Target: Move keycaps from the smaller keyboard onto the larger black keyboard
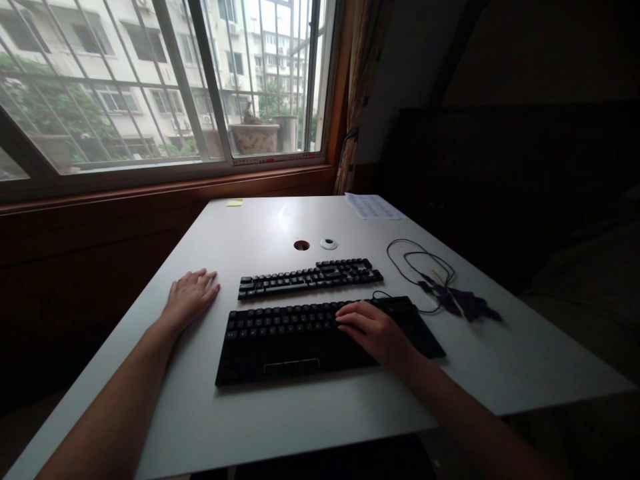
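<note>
"Where was the keyboard [280, 350]?"

"On the table [260, 240], towards the near edge, with a strip of white top between it and that edge. Keys stood along its far rows; the nearer part looked dark and flat."

"And the hands?"

"The left hand [193, 293] lay palm down towards the left edge, fingers loosely apart, holding nothing that I could see. A stretch of bare white separated it from the keyboard's left end. The right hand [373, 327] reached in from the near edge over the keyboard's right half, fingers bent and tips close together at the keys. Whether they pinched one, I couldn't tell."

"How much room was there on the far side?"

"Little at first: loose keys [300, 280] lay in rows across a narrow gap from the keyboard. Past them, towards the far edge, came a round hole [302, 245] with a white ring [329, 244] beside it, then a wide stretch of white."

"Along the right?"

"A looped cable [400, 240] and a purple cloth [465, 303] took up space near the right edge, but the top ran wide towards the near right corner. A printed sheet [375, 207] lay at the far right corner, a yellow note [235, 203] by the far left."
</note>
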Demonstrator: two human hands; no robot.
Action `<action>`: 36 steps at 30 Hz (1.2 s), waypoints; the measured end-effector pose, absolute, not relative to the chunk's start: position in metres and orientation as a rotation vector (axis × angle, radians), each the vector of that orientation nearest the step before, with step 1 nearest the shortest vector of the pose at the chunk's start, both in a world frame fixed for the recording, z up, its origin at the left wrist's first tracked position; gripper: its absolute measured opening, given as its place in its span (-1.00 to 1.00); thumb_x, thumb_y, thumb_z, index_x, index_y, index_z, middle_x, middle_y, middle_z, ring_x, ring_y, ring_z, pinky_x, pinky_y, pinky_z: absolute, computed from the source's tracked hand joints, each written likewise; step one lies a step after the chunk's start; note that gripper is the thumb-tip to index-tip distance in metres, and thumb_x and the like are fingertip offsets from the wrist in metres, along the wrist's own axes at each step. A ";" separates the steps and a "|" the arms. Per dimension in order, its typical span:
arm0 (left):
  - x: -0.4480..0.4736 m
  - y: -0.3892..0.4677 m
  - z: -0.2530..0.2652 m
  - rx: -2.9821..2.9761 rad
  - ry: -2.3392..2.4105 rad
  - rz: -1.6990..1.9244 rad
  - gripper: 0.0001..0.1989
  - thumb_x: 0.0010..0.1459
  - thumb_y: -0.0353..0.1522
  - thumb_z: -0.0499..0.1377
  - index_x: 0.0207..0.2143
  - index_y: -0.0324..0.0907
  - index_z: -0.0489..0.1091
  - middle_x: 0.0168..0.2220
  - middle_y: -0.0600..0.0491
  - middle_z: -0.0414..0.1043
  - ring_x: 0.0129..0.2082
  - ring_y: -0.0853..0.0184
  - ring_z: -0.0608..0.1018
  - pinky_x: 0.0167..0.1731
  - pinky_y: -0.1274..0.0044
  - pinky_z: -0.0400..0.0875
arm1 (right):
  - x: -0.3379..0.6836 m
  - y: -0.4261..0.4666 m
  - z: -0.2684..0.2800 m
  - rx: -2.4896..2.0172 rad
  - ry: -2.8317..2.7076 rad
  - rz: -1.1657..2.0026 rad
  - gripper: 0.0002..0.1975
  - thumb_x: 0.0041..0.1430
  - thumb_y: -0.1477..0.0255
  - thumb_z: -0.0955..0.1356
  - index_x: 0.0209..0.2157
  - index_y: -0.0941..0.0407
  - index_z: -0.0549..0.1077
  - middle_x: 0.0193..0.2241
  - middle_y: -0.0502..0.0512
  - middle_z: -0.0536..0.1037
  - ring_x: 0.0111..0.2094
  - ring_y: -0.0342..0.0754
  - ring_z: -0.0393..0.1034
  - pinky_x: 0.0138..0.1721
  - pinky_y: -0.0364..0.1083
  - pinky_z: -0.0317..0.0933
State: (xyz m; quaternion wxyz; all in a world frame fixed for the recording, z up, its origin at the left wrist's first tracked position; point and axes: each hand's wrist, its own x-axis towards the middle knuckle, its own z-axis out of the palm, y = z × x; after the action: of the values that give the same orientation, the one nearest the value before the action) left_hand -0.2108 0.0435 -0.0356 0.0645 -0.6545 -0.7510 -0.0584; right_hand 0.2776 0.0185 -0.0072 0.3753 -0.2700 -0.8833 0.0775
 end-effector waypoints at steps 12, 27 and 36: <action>-0.211 0.043 -0.035 -1.978 -2.261 -0.155 -0.37 0.38 -0.02 -0.16 0.34 -0.07 0.29 0.38 -0.13 0.22 0.35 -0.01 0.26 0.27 0.14 0.13 | 0.276 0.018 -0.010 -0.662 -2.262 0.153 -0.83 0.32 0.56 0.40 -0.10 0.05 0.53 -0.15 0.13 0.62 -0.13 0.01 0.56 -0.07 0.03 0.52; -0.208 0.041 -0.030 -1.997 -2.271 -0.164 -0.36 0.38 -0.01 -0.16 0.34 -0.08 0.29 0.38 -0.15 0.22 0.35 -0.04 0.25 0.27 0.12 0.12 | 0.275 0.017 -0.004 -0.632 -2.297 0.189 -0.86 0.34 0.57 0.38 -0.24 0.05 0.54 -0.20 0.09 0.65 -0.20 -0.02 0.55 -0.16 -0.02 0.48; -0.207 0.041 -0.030 -1.992 -2.277 -0.154 -0.37 0.38 -0.03 -0.16 0.34 -0.08 0.29 0.38 -0.13 0.22 0.36 -0.01 0.24 0.27 0.13 0.12 | 0.276 0.018 -0.006 -0.641 -2.281 0.210 -0.88 0.34 0.54 0.39 -0.16 0.05 0.55 -0.20 0.10 0.66 -0.18 -0.01 0.56 -0.12 -0.01 0.49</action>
State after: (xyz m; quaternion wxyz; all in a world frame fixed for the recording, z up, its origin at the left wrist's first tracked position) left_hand -0.2075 0.0413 -0.0295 0.0563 -0.6565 -0.7505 -0.0506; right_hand 0.2756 0.0178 -0.0065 0.3725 -0.2500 -0.8899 0.0818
